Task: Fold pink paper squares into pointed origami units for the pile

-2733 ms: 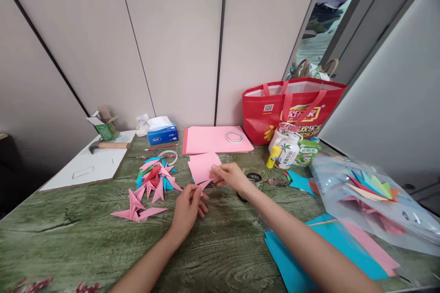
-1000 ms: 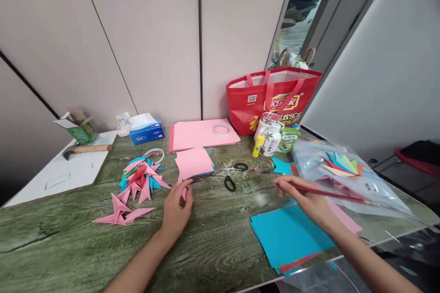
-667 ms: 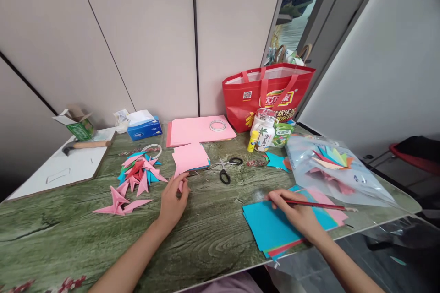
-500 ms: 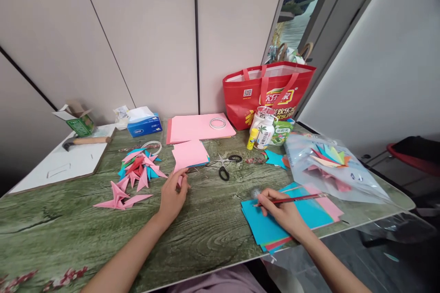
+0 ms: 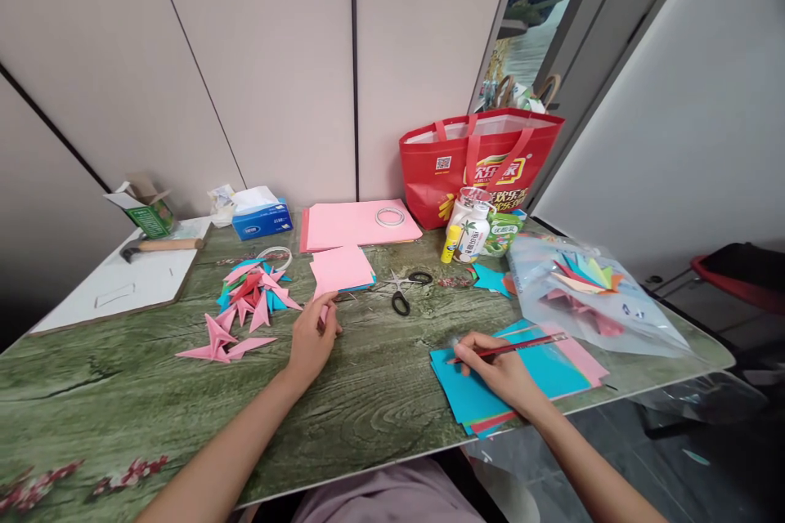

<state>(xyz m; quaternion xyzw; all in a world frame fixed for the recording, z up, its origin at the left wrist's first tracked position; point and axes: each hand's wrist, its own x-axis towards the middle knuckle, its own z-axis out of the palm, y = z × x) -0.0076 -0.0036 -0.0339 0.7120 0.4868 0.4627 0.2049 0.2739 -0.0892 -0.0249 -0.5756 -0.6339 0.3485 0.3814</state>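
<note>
My right hand [image 5: 498, 368] is closed round a dark red pencil [image 5: 524, 346], its tip close to the left part of a blue sheet of paper [image 5: 555, 380]. Pink, green and red sheets show at the edges under the blue one. My left hand [image 5: 312, 339] has its fingers curled around a small pink paper piece [image 5: 323, 314], mostly hidden by them. Just beyond that hand lies a stack of pink paper squares [image 5: 343, 268] with blue beneath. Black-handled scissors [image 5: 401, 291] lie spread between the two hands.
Folded paper stars [image 5: 248, 294] are heaped on the left, near a hammer [image 5: 165, 244] on a white board [image 5: 141, 286]. Behind are a tissue box [image 5: 262, 221], pink sheets [image 5: 349, 225], a glue stick [image 5: 450, 245] and a red bag [image 5: 429, 180]. A plastic bag [image 5: 638, 319] lies right.
The camera view has shifted slightly. The pencil's rear end has tipped up a little in my right hand. My left hand stays beside the pink squares.
</note>
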